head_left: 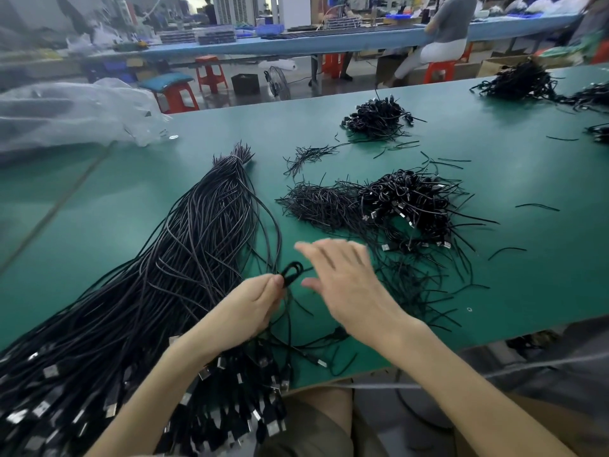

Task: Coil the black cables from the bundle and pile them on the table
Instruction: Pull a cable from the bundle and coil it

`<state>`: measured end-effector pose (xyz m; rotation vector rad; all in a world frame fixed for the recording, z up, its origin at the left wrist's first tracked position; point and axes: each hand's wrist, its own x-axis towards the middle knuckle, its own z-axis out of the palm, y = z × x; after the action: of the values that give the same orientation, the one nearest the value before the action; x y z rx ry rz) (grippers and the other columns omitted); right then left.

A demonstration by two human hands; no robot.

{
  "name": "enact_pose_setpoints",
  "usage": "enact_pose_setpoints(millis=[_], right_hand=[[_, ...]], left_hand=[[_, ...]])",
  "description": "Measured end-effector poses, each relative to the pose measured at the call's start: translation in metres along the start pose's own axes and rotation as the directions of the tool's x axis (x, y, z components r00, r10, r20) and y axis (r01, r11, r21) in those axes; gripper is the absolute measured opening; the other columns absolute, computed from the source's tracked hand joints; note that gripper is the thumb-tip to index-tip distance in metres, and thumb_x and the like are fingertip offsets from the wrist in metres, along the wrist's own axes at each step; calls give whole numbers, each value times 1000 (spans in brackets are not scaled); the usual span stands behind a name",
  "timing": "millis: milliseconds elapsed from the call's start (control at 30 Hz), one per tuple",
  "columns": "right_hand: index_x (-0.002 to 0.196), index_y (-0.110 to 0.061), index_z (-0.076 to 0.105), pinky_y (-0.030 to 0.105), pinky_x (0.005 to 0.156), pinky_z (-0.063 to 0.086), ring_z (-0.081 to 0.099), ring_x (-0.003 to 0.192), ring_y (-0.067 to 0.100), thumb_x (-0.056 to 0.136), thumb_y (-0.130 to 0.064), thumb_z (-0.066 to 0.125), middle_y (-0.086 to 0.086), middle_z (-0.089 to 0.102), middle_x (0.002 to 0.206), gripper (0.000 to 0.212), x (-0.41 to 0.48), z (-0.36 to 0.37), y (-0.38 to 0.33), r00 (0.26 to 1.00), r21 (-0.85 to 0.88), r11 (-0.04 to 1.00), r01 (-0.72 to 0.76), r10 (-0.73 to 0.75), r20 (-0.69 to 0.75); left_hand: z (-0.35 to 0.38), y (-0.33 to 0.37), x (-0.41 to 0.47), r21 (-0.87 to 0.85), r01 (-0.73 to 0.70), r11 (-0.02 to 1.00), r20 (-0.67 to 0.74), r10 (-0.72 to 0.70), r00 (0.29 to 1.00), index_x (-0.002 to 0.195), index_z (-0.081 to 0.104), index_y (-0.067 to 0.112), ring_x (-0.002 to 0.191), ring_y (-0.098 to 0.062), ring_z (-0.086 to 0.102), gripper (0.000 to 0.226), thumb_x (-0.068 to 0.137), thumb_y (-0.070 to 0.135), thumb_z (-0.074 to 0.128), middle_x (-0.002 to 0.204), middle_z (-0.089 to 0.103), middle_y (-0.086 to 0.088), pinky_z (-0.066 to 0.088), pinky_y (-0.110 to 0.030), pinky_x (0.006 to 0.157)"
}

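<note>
The left hand (253, 308) pinches a small looped cable (291, 272) poking just past its fingertips, while the right hand (346, 285) hovers beside it, fingers spread.

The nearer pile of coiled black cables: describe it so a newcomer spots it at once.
On the green table, look right of the long bundle of straight black cables, just beyond the right hand. The nearer pile of coiled black cables lies there: looped, with silver plugs, unlike the heap of thin black ties at its left, and closer than the smaller coiled pile behind.
</note>
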<state>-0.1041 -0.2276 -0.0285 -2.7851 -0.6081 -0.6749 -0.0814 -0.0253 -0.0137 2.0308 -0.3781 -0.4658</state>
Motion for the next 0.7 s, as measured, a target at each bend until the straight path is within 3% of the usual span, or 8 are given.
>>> enact_pose_setpoints(millis=[100, 167, 233, 333, 500, 567, 633, 700], right_hand=[[150, -10, 41, 41, 117, 25, 38, 136, 22, 101, -22, 59, 7, 44, 142, 54, 0, -2, 18, 963, -1, 967, -257, 255, -91], [143, -11, 46, 39, 112, 30, 38, 130, 20, 100, -17, 62, 5, 46, 138, 46, -2, -1, 31, 905, 120, 907, -404, 416, -92], [137, -16, 52, 35, 104, 29, 38, 124, 19, 101, -23, 61, 1, 49, 132, 37, -2, 5, 42, 847, 211, 825, -525, 530, 39], [131, -25, 58, 36, 101, 27, 34, 124, 20, 98, -33, 65, -3, 49, 130, 35, -2, 20, 50, 838, 166, 825, -540, 509, 199], [99, -28, 66, 37, 97, 25, 33, 116, 20, 94, -38, 70, -5, 47, 116, 12, 7, 33, 51, 838, 195, 820, -538, 495, 230], [88, -28, 62, 37, 99, 25, 33, 113, 20, 95, -36, 68, -5, 47, 110, 13, 9, 36, 53, 834, 184, 819, -543, 501, 231], [89, -26, 61, 40, 107, 25, 33, 114, 21, 99, -33, 64, -4, 46, 111, 13, 10, 39, 55, 840, 99, 849, -519, 485, 243], [94, -23, 61, 39, 105, 25, 34, 114, 21, 103, -28, 59, -4, 47, 111, 10, 8, 40, 56, 849, 55, 862, -504, 483, 213]], left_hand=[[-4, -3, 6, -96, 56, 994, -192, -74, 979, 79, 40, 14, 41, -8, 21, 36, 112, 25, 31, 61, 29, 4, 18, -19, 38], [-5, -3, 8, -201, 71, 977, -240, -120, 963, 77, 40, 14, 39, -9, 20, 36, 111, 22, 30, 59, 28, 5, 15, -18, 38], [-3, 0, 9, -276, 62, 959, -250, -134, 959, 76, 41, 14, 38, -10, 20, 38, 111, 20, 29, 58, 27, 4, 13, -21, 40], [6, 5, 13, -313, 36, 949, -229, -112, 967, 79, 42, 13, 38, -11, 22, 36, 112, 19, 28, 59, 29, 4, 16, -25, 41], [19, 13, 22, -316, 7, 949, -165, -63, 984, 80, 42, 12, 39, -12, 23, 35, 112, 20, 28, 58, 29, 5, 19, -25, 39], [22, 13, 25, -327, 18, 945, -147, -69, 987, 79, 42, 13, 39, -12, 23, 36, 112, 20, 28, 58, 28, 4, 20, -25, 39], [25, 11, 27, -339, 40, 940, -139, -92, 986, 79, 42, 13, 40, -13, 23, 36, 112, 21, 28, 59, 29, 4, 21, -25, 39], [27, 8, 28, -361, 56, 931, -135, -111, 985, 81, 43, 13, 41, -13, 24, 35, 112, 23, 28, 60, 30, 5, 22, -25, 39]])
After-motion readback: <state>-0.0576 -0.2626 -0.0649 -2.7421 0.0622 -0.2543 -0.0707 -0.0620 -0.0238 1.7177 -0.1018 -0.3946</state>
